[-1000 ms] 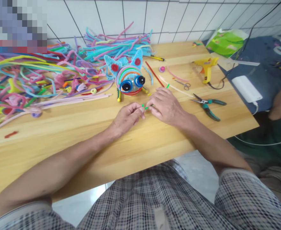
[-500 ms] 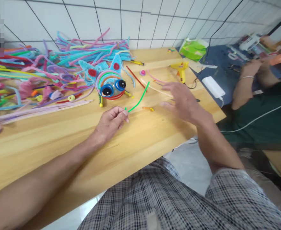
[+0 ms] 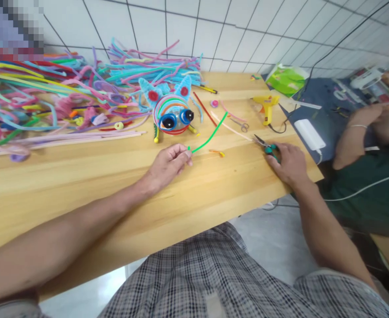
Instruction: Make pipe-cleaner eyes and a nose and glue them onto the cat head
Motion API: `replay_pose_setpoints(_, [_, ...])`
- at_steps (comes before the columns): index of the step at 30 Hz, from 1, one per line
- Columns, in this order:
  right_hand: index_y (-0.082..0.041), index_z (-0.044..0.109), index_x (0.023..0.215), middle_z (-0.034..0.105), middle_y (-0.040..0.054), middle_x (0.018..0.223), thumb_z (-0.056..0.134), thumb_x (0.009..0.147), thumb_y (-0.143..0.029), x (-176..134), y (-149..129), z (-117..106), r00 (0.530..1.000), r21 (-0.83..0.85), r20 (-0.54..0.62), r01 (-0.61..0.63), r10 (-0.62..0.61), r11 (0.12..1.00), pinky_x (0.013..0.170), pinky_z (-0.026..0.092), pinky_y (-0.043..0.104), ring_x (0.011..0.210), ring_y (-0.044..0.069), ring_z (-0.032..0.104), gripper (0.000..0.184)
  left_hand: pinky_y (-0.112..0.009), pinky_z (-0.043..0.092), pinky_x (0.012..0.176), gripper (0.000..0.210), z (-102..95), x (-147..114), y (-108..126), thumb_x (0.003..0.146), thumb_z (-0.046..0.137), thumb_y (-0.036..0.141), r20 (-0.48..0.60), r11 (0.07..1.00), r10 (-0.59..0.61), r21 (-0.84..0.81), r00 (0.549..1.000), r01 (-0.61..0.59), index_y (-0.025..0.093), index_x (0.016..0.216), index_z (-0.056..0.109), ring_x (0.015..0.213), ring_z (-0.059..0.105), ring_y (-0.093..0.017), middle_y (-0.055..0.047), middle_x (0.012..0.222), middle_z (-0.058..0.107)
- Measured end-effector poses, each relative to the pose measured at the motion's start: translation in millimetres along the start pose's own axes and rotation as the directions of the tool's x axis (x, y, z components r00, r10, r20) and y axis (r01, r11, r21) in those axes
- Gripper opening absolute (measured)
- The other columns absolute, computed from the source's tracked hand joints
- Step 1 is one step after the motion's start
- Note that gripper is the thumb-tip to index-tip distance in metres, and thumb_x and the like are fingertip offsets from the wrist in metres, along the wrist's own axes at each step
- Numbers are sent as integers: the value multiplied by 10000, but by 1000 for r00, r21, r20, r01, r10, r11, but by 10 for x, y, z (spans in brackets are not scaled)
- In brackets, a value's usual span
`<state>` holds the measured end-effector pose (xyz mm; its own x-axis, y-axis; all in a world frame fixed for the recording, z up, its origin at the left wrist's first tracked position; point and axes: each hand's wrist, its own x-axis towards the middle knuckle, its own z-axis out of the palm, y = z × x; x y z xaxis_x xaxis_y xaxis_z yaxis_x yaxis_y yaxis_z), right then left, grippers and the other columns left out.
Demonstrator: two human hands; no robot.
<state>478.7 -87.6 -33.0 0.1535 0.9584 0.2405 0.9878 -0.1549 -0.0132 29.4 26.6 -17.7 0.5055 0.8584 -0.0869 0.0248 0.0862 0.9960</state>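
Note:
Between the thumb and fingers of my left hand [image 3: 172, 165] is a green pipe cleaner [image 3: 210, 136], its long end slanting up to the right. My right hand [image 3: 290, 163] is closed around the green-and-black handles of a pair of pliers [image 3: 263, 143], whose metal jaws point up and left over the table. Beyond my left hand stands a pipe-cleaner animal figure [image 3: 172, 108] with striped head, blue ears and big black eyes. A short orange-and-yellow piece [image 3: 217, 153] lies between my hands.
Heaped pipe cleaners [image 3: 81, 97] cover the left and back of the wooden table [image 3: 115, 185]. A yellow glue gun [image 3: 266, 108], small scissors [image 3: 243, 127], a green packet [image 3: 287, 80] and a white power strip [image 3: 309, 134] are at the right. Another person's arm [image 3: 356, 137] rests beyond.
My right hand has come down at the table's right side and taken hold of the pliers. My left hand keeps the green pipe cleaner. The view has shifted left.

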Motion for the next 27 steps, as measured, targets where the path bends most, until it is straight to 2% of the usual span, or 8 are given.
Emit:
replay_pose_setpoints(7, [-202,749,1052,743,137,932,473,984,-583,65,-228,-194,954,436,-163,-160,252,886,836,596,503,888,317,705,475,-211,321,475,315,2,5,-3,913,710,467,20,1000,-6,-30,1000,7,181,797,651,497,431,-75,19,660,584])
replay_pose_setpoints(10, [-214,747,1084,697,62,851,558,939,-613,65,-574,-337,962,797,-16,-153,273,585,578,500,366,665,225,654,465,-214,319,470,325,7,0,-5,916,723,476,14,999,4,-38,1000,-3,181,797,655,493,427,-75,25,654,580])
replay_pose_setpoints(12, [-221,755,1028,701,41,848,730,839,-547,64,-857,-429,972,905,140,-202,187,375,588,490,346,653,201,652,378,-216,326,475,322,15,-10,3,924,727,469,-2,998,19,-56,1000,-19,180,801,660,498,433,-76,22,661,592])
replay_pose_setpoints(14, [-229,752,1036,720,35,840,785,823,-512,55,-1134,-514,958,914,284,-286,50,289,646,515,353,703,214,671,356,-217,335,482,311,25,-26,17,937,726,453,-18,996,30,-78,999,-31,178,806,664,504,441,-75,10,687,624])
replay_pose_setpoints(16, [-240,741,1086,749,40,895,797,847,-534,35,-1374,-591,925,895,368,-323,-98,307,736,541,374,798,235,696,383,-217,342,488,295,35,-42,33,962,715,435,-30,994,32,-101,999,-35,180,821,666,511,448,-76,-2,721,657])
replay_pose_setpoints(19, [-253,716,1121,758,50,1034,782,901,-553,7,-1636,-684,877,840,420,-279,-232,465,859,551,396,949,253,704,378,-214,350,494,278,46,-58,54,1006,682,402,-48,990,35,-134,998,-41,186,832,664,517,456,-82,-1,717,651])
replay_pose_setpoints(23, [-248,673,1185,711,43,1047,740,931,-501,33,-1828,-734,881,719,386,-103,-271,688,873,526,397,936,243,666,365,-214,354,487,266,64,-63,86,1015,662,359,-52,980,52,-188,997,-61,187,813,648,508,456,-81,-8,723,660])
replay_pose_setpoints(27, [-240,647,1208,714,54,1080,721,924,-468,100,-1918,-687,884,668,360,-21,-298,744,895,516,405,963,256,664,371,-210,350,479,263,85,-75,128,1021,653,345,-42,969,61,-237,997,-70,184,814,641,494,453,-73,-12,742,689])
